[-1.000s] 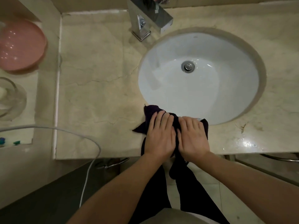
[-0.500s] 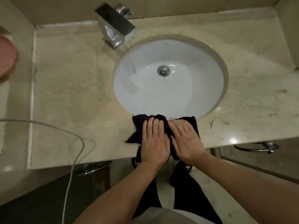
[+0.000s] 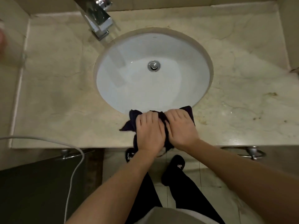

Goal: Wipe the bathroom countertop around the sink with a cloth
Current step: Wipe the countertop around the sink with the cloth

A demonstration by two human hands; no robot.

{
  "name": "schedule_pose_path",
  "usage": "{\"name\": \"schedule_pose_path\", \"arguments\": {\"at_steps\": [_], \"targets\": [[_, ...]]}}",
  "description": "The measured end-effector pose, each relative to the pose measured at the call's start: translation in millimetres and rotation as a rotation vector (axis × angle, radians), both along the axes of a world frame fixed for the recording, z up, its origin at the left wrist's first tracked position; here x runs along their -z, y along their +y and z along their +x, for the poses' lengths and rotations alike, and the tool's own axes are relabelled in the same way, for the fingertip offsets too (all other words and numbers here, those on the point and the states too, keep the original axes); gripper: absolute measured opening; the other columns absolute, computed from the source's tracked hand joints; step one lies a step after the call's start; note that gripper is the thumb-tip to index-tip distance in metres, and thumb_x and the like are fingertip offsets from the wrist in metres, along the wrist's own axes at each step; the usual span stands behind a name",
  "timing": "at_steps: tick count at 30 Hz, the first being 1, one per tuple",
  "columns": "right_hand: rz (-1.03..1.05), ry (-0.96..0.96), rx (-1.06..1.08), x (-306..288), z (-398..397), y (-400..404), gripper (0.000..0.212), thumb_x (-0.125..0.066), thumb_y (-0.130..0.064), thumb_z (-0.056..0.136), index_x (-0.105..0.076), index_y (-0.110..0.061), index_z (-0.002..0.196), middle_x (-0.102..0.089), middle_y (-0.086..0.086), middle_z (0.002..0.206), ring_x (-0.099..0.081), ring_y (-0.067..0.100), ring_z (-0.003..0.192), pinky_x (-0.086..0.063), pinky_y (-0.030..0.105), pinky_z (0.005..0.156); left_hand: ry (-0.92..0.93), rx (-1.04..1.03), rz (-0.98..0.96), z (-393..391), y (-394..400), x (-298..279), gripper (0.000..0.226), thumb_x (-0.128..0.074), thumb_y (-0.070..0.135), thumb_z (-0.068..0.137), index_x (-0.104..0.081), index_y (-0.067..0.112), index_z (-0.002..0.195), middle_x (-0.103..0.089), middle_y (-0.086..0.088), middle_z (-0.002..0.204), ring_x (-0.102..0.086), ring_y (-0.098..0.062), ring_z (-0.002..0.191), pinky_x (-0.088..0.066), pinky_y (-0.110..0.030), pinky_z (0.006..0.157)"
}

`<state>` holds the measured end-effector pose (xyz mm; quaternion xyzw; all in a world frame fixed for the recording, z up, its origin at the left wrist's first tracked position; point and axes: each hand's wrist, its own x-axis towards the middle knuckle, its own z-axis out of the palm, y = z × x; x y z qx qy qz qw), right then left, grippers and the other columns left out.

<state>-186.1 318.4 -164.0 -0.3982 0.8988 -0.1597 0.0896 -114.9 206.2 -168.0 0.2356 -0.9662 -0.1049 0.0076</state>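
Observation:
A dark cloth (image 3: 131, 121) lies bunched on the beige marble countertop (image 3: 56, 94), on the narrow strip between the front rim of the white sink (image 3: 145, 91) and the counter's front edge. Part of it hangs over that edge. My left hand (image 3: 149, 135) and my right hand (image 3: 181, 129) sit side by side on the cloth, fingers bent down into the fabric and gripping it. A fold of cloth is squeezed up between the two hands. One cloth corner (image 3: 188, 111) sticks out past my right hand.
A chrome faucet (image 3: 97, 15) stands behind the sink at the left. Brown stains (image 3: 271, 94) mark the counter on the right. A white hose (image 3: 76, 159) loops below the counter's left front. A chrome ring (image 3: 247, 152) hangs under the right front edge.
Both hands have slid the cloth to the right along the sink's front rim. Their fingers lay flat before and are now bent into the bunched cloth.

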Motion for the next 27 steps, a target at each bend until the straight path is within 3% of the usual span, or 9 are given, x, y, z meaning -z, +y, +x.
{"name": "schedule_pose_path", "arguments": {"at_steps": [2,4,7,11,18,21,23,25,27], "targets": [[0.035,-0.003,-0.098,-2.0,-5.2,37.2,0.045,-0.039,-0.022,0.100,-0.052,-0.002,0.138,-0.055,0.011,0.137,-0.049,0.028,0.129,-0.030,0.042,0.116,0.030,-0.010,0.036,3.8,36.8,-2.2,0.039,-0.036,0.022,0.098,-0.057,0.004,0.126,-0.058,-0.012,0.124,-0.052,-0.029,0.119,-0.032,-0.046,0.115],[0.053,0.007,-0.130,-4.0,-16.0,57.3,0.050,-0.037,-0.023,0.100,-0.046,-0.001,0.145,-0.049,0.013,0.148,-0.041,0.028,0.140,-0.023,0.044,0.122,0.021,0.004,0.046,-6.1,52.6,-2.2,0.040,-0.037,0.023,0.097,-0.054,0.003,0.129,-0.057,-0.013,0.125,-0.051,-0.030,0.119,-0.031,-0.046,0.115],[0.052,-0.009,-0.141,-2.9,-38.1,50.7,0.041,-0.038,-0.021,0.099,-0.055,-0.002,0.131,-0.059,0.010,0.127,-0.052,0.027,0.120,-0.030,0.042,0.116,-0.022,-0.012,0.032,-28.9,49.2,-3.5,0.026,-0.033,0.023,0.096,-0.055,0.011,0.105,-0.056,-0.008,0.100,-0.051,-0.028,0.092,-0.040,-0.042,0.092],[0.096,0.025,0.012,-0.4,-67.3,29.8,0.029,-0.032,-0.026,0.100,-0.058,-0.013,0.099,-0.058,0.003,0.089,-0.048,0.024,0.084,-0.036,0.038,0.089,-0.159,-0.022,0.017,-66.6,37.0,-0.3,0.033,-0.021,0.026,0.093,-0.050,0.018,0.081,-0.057,-0.002,0.077,-0.050,-0.025,0.071,-0.035,-0.038,0.066],[0.060,0.058,0.052,2.9,-74.8,26.4,0.032,-0.030,-0.026,0.100,-0.058,-0.013,0.095,-0.058,0.003,0.086,-0.051,0.025,0.083,-0.038,0.037,0.089,-0.230,-0.017,0.091,-78.2,35.6,-1.1,0.026,-0.018,0.017,0.093,-0.042,0.020,0.084,-0.050,0.001,0.079,-0.038,-0.021,0.069,-0.029,-0.035,0.066],[0.014,0.045,0.014,-0.4,-54.1,53.9,0.031,-0.040,-0.020,0.099,-0.061,-0.006,0.119,-0.061,0.006,0.117,-0.054,0.026,0.114,-0.031,0.040,0.113,-0.007,-0.048,0.102,-54.7,55.9,-2.2,0.028,-0.028,0.019,0.097,-0.055,0.014,0.094,-0.057,-0.003,0.090,-0.051,-0.024,0.081,-0.041,-0.037,0.080],[0.041,0.045,-0.028,-1.5,-37.2,77.2,0.049,-0.041,-0.021,0.100,-0.047,-0.004,0.145,-0.044,0.010,0.152,-0.034,0.024,0.145,-0.022,0.045,0.122,0.016,0.010,0.100,-33.7,75.3,-1.6,0.035,-0.035,0.021,0.099,-0.058,0.005,0.120,-0.060,-0.010,0.117,-0.056,-0.029,0.109,-0.040,-0.043,0.104],[0.069,0.032,-0.053,-4.5,-29.3,91.2,0.057,-0.040,-0.023,0.100,-0.031,-0.006,0.154,-0.024,0.009,0.164,-0.015,0.021,0.153,-0.018,0.045,0.124,-0.020,0.047,0.081,-27.0,84.7,-1.6,0.048,-0.035,0.023,0.099,-0.049,0.000,0.139,-0.053,-0.016,0.138,-0.049,-0.032,0.130,-0.031,-0.048,0.116],[0.093,0.025,-0.048,-5.4,-31.0,93.5,0.059,-0.038,-0.024,0.100,-0.027,-0.008,0.156,-0.020,0.007,0.165,-0.011,0.019,0.154,-0.018,0.044,0.124,-0.056,0.042,0.075,-31.3,85.3,-1.1,0.051,-0.036,0.024,0.097,-0.047,0.000,0.141,-0.052,-0.017,0.140,-0.048,-0.033,0.130,-0.031,-0.049,0.116]]}}
